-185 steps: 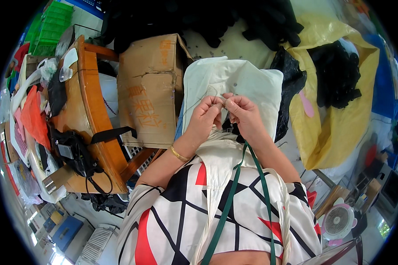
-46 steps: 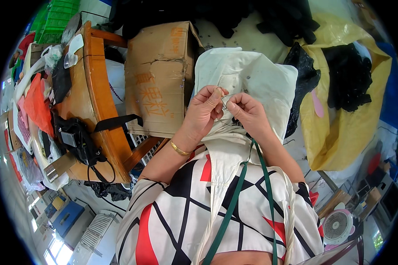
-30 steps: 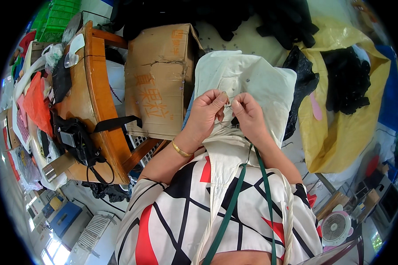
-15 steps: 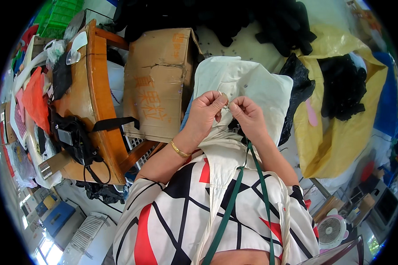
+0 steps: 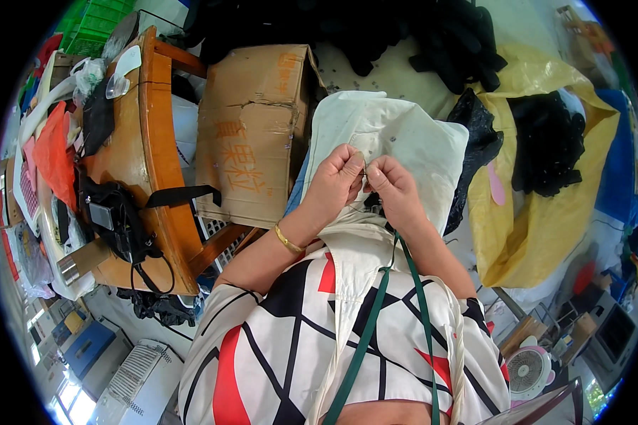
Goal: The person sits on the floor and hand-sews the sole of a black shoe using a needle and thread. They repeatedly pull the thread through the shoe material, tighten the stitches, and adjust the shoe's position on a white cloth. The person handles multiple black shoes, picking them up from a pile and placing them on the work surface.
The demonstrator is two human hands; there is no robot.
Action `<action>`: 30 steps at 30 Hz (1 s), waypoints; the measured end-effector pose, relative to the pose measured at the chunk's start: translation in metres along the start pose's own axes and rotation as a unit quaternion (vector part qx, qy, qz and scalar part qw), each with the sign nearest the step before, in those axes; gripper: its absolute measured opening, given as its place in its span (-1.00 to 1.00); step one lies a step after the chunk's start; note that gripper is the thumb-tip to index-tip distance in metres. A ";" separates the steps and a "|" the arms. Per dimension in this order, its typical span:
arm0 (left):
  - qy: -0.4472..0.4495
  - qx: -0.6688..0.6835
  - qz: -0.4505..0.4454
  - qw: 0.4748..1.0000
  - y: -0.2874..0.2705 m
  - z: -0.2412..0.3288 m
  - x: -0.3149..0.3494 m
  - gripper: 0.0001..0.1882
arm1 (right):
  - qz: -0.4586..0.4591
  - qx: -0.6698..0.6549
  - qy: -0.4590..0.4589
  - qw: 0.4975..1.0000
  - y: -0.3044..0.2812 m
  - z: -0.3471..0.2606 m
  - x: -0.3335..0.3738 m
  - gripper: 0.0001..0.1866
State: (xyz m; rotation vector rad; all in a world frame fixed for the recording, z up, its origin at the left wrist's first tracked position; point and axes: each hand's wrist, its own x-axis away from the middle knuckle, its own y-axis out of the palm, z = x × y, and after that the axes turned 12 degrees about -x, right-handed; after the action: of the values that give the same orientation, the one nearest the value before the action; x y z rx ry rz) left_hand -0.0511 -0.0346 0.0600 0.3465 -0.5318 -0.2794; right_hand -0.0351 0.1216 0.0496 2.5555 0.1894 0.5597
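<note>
Near the centre of the frame, I see the left hand [image 5: 335, 183] and right hand [image 5: 396, 190] pinched on a thin dark strand [image 5: 365, 171]. It lies between their nearly meeting fingertips, neither nearer, over the white apron [image 5: 415, 145]; its long axis I can't tell.

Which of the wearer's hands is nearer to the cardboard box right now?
Left. The left hand is to the right of the cardboard box, not touching it; the right hand is farther right, on the left hand's far side from the box.
</note>
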 end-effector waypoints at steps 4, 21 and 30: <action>0.005 0.051 -0.015 0.999 0.003 0.000 0.000 -0.77 | -0.035 -0.150 0.055 0.987 0.003 0.000 0.001 -0.77; -0.024 -0.011 -0.058 0.998 -0.001 0.001 0.001 -0.75 | -0.078 -0.163 0.084 0.980 -0.010 0.003 0.004 -0.76; 0.036 -0.093 -0.011 0.995 -0.002 -0.004 -0.002 -0.76 | -0.011 -0.103 0.042 0.994 -0.011 -0.002 0.004 -0.74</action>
State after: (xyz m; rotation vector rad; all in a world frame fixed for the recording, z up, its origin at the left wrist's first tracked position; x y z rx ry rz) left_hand -0.0505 -0.0348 0.0552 0.1803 -0.4279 -0.3341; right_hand -0.0324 0.1324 0.0468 2.3289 0.1799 0.6439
